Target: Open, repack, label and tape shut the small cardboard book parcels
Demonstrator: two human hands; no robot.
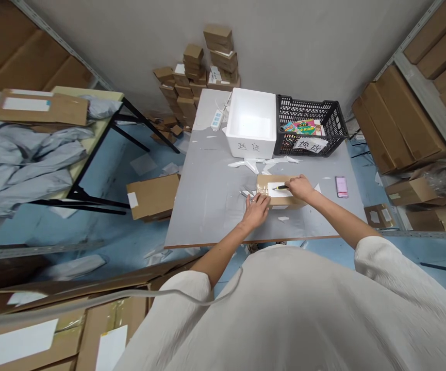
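Brown cardboard is what I have under both hands: a small box (263, 181) lying on the grey table (207, 201). My left hand (255, 211) is unclenched, its fingers somewhat spread and resting on the box's near left corner. My right hand (300, 187) is closed around a dark pen (281, 187), which points left over the white label (275, 193) on the box's top; from this far off I cannot tell whether the tip touches the paper.

Ahead of the hands I see a white foam bin (251, 118) with black handwriting on its near side, and just beside it on the right a black plastic crate (311, 111) holding colourful booklets (303, 127). A power strip (217, 119) lies beyond my left hand, left of the bin. To the right of my right hand is a pink-screened phone (341, 187). Paper scraps (283, 218) are scattered around the hands.
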